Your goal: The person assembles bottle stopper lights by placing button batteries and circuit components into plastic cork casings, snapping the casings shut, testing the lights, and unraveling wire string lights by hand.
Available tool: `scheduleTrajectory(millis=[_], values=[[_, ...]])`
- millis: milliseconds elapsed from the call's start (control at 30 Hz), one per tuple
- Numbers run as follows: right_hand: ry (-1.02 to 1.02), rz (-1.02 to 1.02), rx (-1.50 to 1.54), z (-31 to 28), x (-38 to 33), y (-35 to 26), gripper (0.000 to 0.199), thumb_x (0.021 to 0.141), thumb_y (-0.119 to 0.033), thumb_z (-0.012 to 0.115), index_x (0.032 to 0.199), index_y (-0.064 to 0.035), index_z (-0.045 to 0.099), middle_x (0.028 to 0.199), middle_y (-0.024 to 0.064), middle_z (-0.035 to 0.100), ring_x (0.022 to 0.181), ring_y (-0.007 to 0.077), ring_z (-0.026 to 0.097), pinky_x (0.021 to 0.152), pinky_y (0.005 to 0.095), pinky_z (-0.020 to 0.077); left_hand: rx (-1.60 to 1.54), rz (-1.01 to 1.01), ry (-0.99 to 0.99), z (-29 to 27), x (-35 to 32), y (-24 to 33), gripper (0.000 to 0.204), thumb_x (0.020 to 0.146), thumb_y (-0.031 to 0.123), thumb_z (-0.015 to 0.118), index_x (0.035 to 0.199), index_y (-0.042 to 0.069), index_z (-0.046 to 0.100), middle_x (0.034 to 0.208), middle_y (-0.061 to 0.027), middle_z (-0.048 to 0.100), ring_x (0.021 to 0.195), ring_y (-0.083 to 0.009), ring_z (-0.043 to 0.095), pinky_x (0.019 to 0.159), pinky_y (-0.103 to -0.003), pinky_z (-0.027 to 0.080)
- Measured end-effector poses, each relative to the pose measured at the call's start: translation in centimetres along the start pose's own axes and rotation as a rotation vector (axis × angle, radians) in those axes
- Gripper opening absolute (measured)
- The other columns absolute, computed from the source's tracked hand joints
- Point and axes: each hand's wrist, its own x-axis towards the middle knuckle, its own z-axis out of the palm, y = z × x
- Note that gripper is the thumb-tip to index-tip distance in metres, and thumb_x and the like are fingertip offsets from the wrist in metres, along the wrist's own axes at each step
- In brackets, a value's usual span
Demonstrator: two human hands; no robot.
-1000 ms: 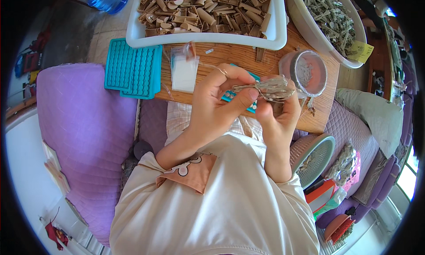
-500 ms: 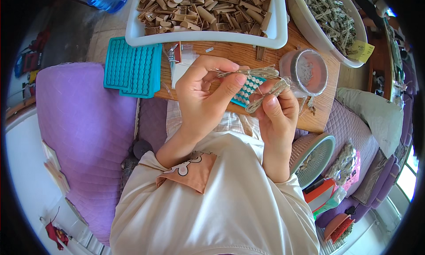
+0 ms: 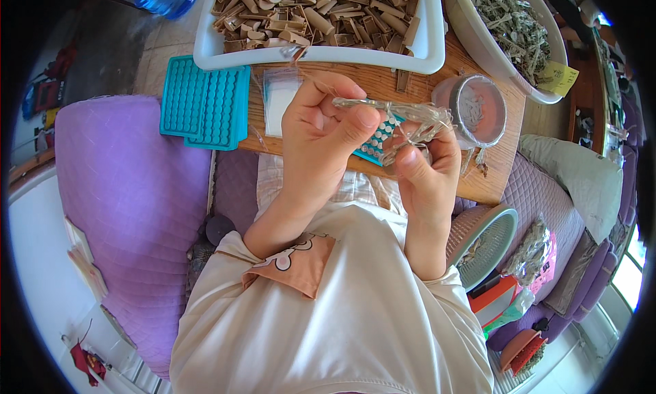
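Observation:
Pale, thin wire in a looped bundle (image 3: pixel 417 112) stretches between my two hands above the table. My left hand (image 3: pixel 318 124) has its thumb and forefinger closed on the bundle's left end. My right hand (image 3: pixel 430 165) grips the loops at the other end, the fingers partly hidden behind the wire. Below the wire, a teal tray (image 3: pixel 370 152) filled with small white round pieces is partly covered by my hands. A small, blurred piece with shiny metal parts (image 3: pixel 294 53) hangs in the air beyond my left hand, near the white bin's edge.
A white bin (image 3: pixel 321 58) of brown plastic casings stands at the back. Stacked teal trays (image 3: pixel 205 103) sit left, beside clear plastic bags (image 3: pixel 280 97). To the right are a tub (image 3: pixel 447 100) of small pale pieces and a basin (image 3: pixel 492 59) of wire bundles.
The two wire loops, apart before, now lie together as one longer bundle between my hands. The small piece with metal parts has moved up and away from the table by the plastic bags.

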Motion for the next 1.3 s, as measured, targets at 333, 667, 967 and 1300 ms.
scheduleTrajectory(millis=[333, 667, 967, 1300], values=[[-0.004, 0.103, 0.047, -0.5, 0.0, 0.1, 0.031, 0.072, -0.007, 0.063, 0.099, -0.0029, 0.05, 0.085, 0.0045, 0.054, 0.067, 0.0065, 0.049, 0.055, 0.0159, 0.0379, 0.007, -0.002, -0.125, -0.5, 0.5, 0.2, 0.03, 0.076, 0.012, 0.061, 0.1, 0.003, 0.046, 0.085, -0.0081, 0.059, 0.064, -0.0065, 0.052, 0.054, -0.018, 0.042], [-0.108, 0.03, -0.015, -0.6, 0.4, 0.2, 0.046, 0.066, -0.013, 0.071, 0.103, -0.0019, 0.046, 0.082, 0.0009, 0.053, 0.071, 0.0052, 0.048, 0.06, 0.0167, 0.0401, 0.14, -0.13, -0.186, -0.4, 0.7, 0.7, 0.027, 0.075, 0.004, 0.06, 0.099, 0.0, 0.049, 0.084, -0.0061, 0.057, 0.07, -0.0087, 0.055, 0.061, -0.019, 0.046], [-0.213, 0.084, -0.048, -0.5, 0.2, -0.3, 0.048, 0.069, -0.004, 0.066, 0.109, -0.0023, 0.04, 0.096, 0.0053, 0.047, 0.084, 0.0081, 0.045, 0.066, 0.0186, 0.0397, 0.075, 0.029, -0.018, -0.6, 0.5, 0.4, 0.02, 0.074, 0.006, 0.061, 0.091, -0.001, 0.054, 0.084, -0.0071, 0.058, 0.067, -0.0091, 0.056, 0.06, -0.019, 0.047], [-0.056, 0.097, -0.024, 0.5, 0.4, -0.2, 0.043, 0.069, -0.002, 0.065, 0.105, -0.0026, 0.042, 0.085, 0.0051, 0.057, 0.07, 0.0044, 0.052, 0.054, 0.0146, 0.0393, 0.11, 0.048, -0.085, 0.4, 0.4, 0.7, 0.032, 0.076, 0.009, 0.06, 0.104, 0.0, 0.049, 0.092, -0.0085, 0.053, 0.069, -0.0067, 0.054, 0.059, -0.018, 0.045]])
